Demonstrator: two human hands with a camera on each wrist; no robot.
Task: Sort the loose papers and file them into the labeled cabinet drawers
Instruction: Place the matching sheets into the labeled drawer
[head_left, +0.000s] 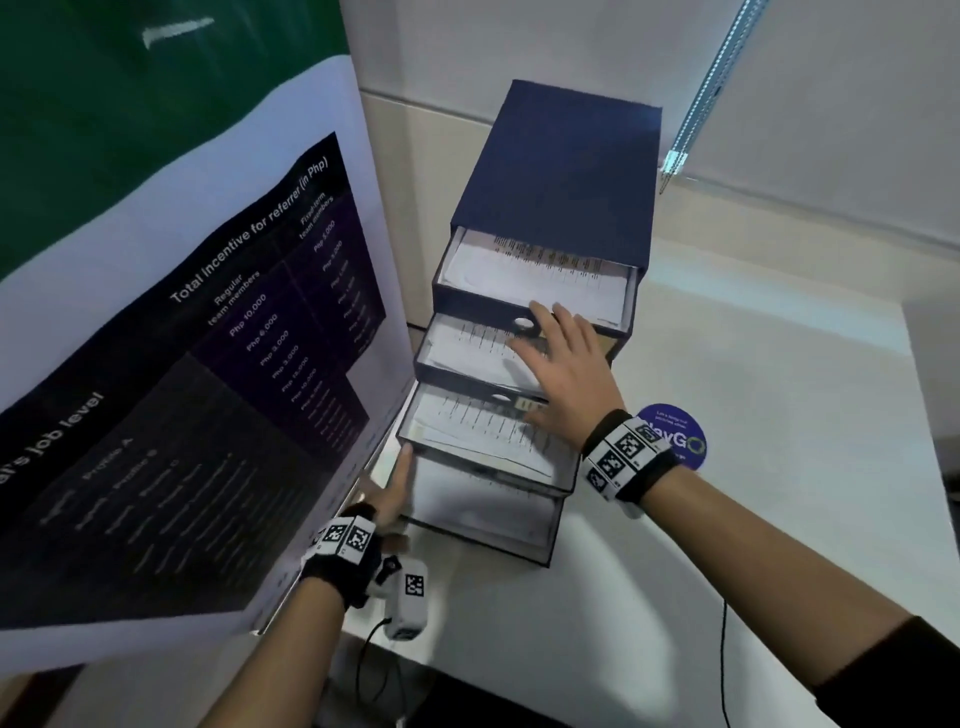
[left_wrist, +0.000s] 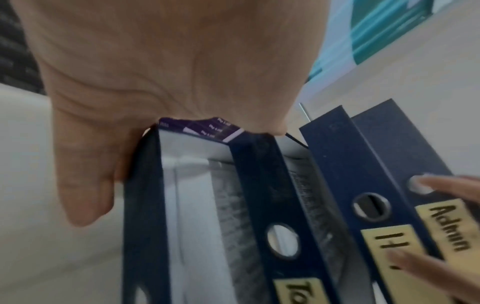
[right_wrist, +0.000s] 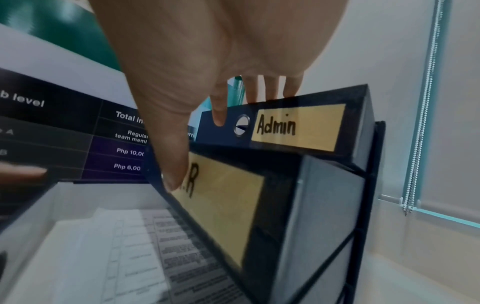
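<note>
A navy cabinet (head_left: 561, 171) stands on the white table with its drawers pulled out in steps, each holding printed papers (head_left: 530, 270). My right hand (head_left: 561, 364) lies spread with straight fingers across the fronts of the upper two drawers. In the right wrist view its fingertips (right_wrist: 219, 117) touch the drawer labelled "Admin" (right_wrist: 298, 125) and the thumb rests on the yellow label (right_wrist: 228, 201) below. My left hand (head_left: 395, 493) touches the left corner of the third drawer (head_left: 483, 465), one finger straight along its side. The left palm (left_wrist: 155, 82) hides its other fingers.
A large printed banner (head_left: 208, 364) leans close against the cabinet's left side. A round purple sticker (head_left: 675, 436) lies on the table (head_left: 727, 571) right of the cabinet. A blind chain (head_left: 711, 93) hangs at the back wall. A small white device (head_left: 410, 597) with a cable sits by my left wrist.
</note>
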